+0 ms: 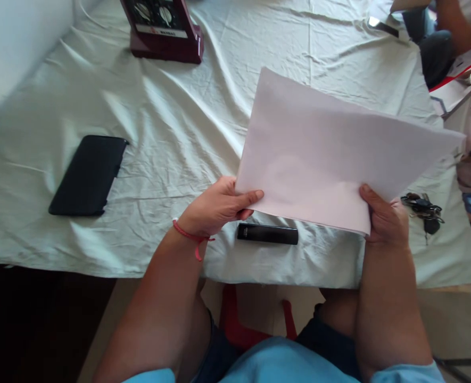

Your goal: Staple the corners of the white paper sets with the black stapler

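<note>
Worktop [179, 133] covered by a pale, creased cloth that runs to the near edge and hangs over it; broad bare cloth left of centre and in the far middle. White sheet of paper [331, 154], flat, stiff-looking, rectangular, held tilted above the worktop's right half, its far-right corner reaching past the worktop's right edge. Left hand [219, 205] pinches the paper's near-left corner, thumb on top, fingers underneath; a red string bracelet [191, 236] on that wrist. Right hand [385, 218] closed on the near-right corner, thumb lying on the sheet. Just below the paper's near edge, between the two hands, a small black glossy bar-shaped case [267, 234] lies on the cloth close to the near edge. Bunch of keys [422, 207] just right of the right hand. Black matte flat case [87, 175] well left, slanted. Maroon device with dials [163, 29] at the far edge. Another person's arm [454, 24] at far right.
</note>
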A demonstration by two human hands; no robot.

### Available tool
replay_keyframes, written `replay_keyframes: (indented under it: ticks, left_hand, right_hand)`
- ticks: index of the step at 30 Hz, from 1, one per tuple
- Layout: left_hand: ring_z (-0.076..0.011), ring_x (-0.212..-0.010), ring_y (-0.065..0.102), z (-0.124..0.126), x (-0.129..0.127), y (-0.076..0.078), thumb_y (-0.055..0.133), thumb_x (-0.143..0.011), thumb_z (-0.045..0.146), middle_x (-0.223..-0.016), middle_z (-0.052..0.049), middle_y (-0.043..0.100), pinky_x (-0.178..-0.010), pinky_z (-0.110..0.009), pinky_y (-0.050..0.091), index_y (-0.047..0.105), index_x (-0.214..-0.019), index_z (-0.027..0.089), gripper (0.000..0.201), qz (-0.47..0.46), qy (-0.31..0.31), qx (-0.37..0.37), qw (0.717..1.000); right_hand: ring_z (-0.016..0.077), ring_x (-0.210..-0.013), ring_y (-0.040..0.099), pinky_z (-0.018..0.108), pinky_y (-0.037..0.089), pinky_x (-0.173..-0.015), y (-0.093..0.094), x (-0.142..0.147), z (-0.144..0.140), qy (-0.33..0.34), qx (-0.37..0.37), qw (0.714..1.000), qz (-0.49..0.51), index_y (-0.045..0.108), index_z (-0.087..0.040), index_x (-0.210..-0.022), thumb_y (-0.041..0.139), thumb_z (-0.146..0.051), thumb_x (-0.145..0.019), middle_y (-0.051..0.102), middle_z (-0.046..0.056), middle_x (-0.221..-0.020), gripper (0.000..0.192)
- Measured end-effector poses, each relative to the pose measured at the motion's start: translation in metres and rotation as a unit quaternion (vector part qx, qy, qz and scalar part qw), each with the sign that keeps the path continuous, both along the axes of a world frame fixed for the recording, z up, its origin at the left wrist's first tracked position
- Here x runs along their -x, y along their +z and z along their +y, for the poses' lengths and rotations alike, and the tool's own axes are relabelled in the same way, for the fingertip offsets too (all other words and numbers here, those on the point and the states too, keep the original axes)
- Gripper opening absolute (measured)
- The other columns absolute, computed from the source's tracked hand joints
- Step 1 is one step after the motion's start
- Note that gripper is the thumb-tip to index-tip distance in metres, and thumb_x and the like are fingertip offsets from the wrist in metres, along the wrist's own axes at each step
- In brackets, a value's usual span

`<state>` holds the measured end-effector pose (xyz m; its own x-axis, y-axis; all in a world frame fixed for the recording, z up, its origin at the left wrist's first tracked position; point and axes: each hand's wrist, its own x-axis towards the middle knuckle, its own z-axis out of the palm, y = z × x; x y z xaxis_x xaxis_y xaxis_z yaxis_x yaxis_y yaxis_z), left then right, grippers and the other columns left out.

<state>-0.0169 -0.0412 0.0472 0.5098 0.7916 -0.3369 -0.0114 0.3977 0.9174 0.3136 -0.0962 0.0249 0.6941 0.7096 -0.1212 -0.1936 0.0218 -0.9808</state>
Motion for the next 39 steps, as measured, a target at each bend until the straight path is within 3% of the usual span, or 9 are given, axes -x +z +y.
replay_keyframes:
  ticks: [7, 12, 15, 22, 28, 30, 34, 36, 39]
  left_hand:
    - [-0.0090, -0.055, 0.040, 0.000, -0.001, -0.003, 0.109, -0.070, 0.052, -0.060, 0.003, 0.049, -0.051, -0.025, 0.027, 0.063, -0.067, 0.021, 0.056, -0.021, 0.026, 0.007, 0.999]
    - [-0.0084, -0.057, 0.040, -0.003, -0.005, 0.008, 0.098, -0.077, 0.049, -0.058, 0.004, 0.049, -0.056, -0.024, 0.032, 0.055, -0.062, 0.021, 0.053, 0.071, 0.032, -0.022, 0.997]
    - [-0.0104, -0.057, 0.044, -0.006, -0.010, 0.009, 0.093, -0.079, 0.051, -0.058, 0.003, 0.055, -0.057, -0.025, 0.034, 0.057, -0.064, 0.022, 0.048, 0.125, 0.062, -0.057, 0.989]
    - [-0.0127, -0.055, 0.045, -0.008, -0.016, -0.005, 0.085, -0.089, 0.043, -0.070, -0.002, 0.073, -0.055, -0.028, 0.038, 0.071, -0.085, 0.023, 0.025, 0.117, 0.141, -0.063, 0.981]
    - [-0.0172, -0.075, 0.070, -0.031, -0.023, 0.003, 0.077, -0.102, 0.031, -0.088, -0.002, 0.083, -0.070, -0.031, 0.054, 0.078, -0.099, 0.022, 0.009, 0.207, 0.179, -0.227, 0.935]
    - [-0.0186, -0.080, 0.074, -0.046, -0.025, 0.008, 0.078, -0.107, 0.032, -0.094, -0.001, 0.084, -0.076, -0.033, 0.059, 0.080, -0.107, 0.023, 0.009, 0.197, 0.111, -0.324, 0.919]
    - [-0.0337, -0.122, 0.080, -0.064, -0.023, 0.007, 0.091, -0.101, 0.026, -0.124, -0.011, 0.087, -0.109, -0.052, 0.065, 0.077, -0.132, 0.017, 0.035, 0.207, -0.063, -0.527, 0.822]
    - [-0.0401, -0.124, 0.080, -0.063, -0.019, 0.002, 0.093, -0.095, 0.016, -0.128, -0.014, 0.086, -0.106, -0.060, 0.067, 0.077, -0.136, 0.014, 0.044, 0.258, -0.138, -0.542, 0.788]
    - [-0.0386, -0.108, 0.083, -0.054, -0.009, -0.001, 0.071, -0.094, -0.001, -0.118, -0.012, 0.086, -0.092, -0.058, 0.071, 0.082, -0.125, 0.016, 0.037, 0.319, -0.199, -0.514, 0.772]
  right_hand:
    - [0.0215, -0.086, 0.086, 0.034, 0.078, -0.088, 0.003, -0.006, -0.003, 0.009, -0.001, 1.000, 0.010, 0.085, -0.017, -0.103, 0.117, -0.030, -0.051, 0.090, 0.005, -0.101, 0.063]
    - [0.0227, -0.081, 0.086, 0.031, 0.077, -0.074, 0.011, -0.011, -0.015, 0.089, 0.085, 0.992, 0.027, 0.089, -0.019, -0.097, 0.118, -0.029, -0.048, 0.092, 0.006, -0.104, 0.058]
    - [0.0199, -0.079, 0.085, 0.024, 0.074, -0.070, 0.015, -0.014, -0.016, 0.073, 0.115, 0.990, 0.032, 0.087, -0.020, -0.087, 0.119, -0.024, -0.039, 0.091, 0.004, -0.095, 0.058]
    - [0.0180, -0.085, 0.085, 0.020, 0.073, -0.074, 0.016, -0.027, -0.019, 0.025, 0.098, 0.994, 0.034, 0.085, -0.020, -0.083, 0.116, -0.018, -0.035, 0.091, 0.002, -0.095, 0.057]
    - [0.0172, -0.083, 0.085, 0.019, 0.073, -0.076, 0.019, -0.038, -0.025, 0.001, 0.093, 0.995, 0.037, 0.087, -0.018, -0.091, 0.113, -0.014, -0.035, 0.092, 0.003, -0.098, 0.062]
    - [0.0174, -0.082, 0.085, 0.019, 0.073, -0.075, 0.020, -0.043, -0.028, -0.003, 0.099, 0.995, 0.032, 0.087, -0.018, -0.092, 0.113, -0.014, -0.036, 0.092, 0.004, -0.098, 0.062]
    - [0.0173, -0.084, 0.085, 0.020, 0.073, -0.076, 0.017, -0.058, -0.036, -0.004, 0.105, 0.994, 0.010, 0.083, -0.020, -0.085, 0.113, -0.016, -0.040, 0.092, 0.004, -0.100, 0.053]
    - [0.0173, -0.087, 0.086, 0.019, 0.073, -0.078, 0.015, -0.066, -0.040, -0.005, 0.108, 0.994, 0.003, 0.081, -0.021, -0.081, 0.112, -0.016, -0.042, 0.092, 0.003, -0.101, 0.050]
    - [0.0163, -0.086, 0.084, 0.018, 0.073, -0.078, 0.013, -0.073, -0.043, -0.019, 0.116, 0.993, -0.002, 0.082, -0.021, -0.081, 0.111, -0.015, -0.041, 0.092, 0.003, -0.102, 0.050]
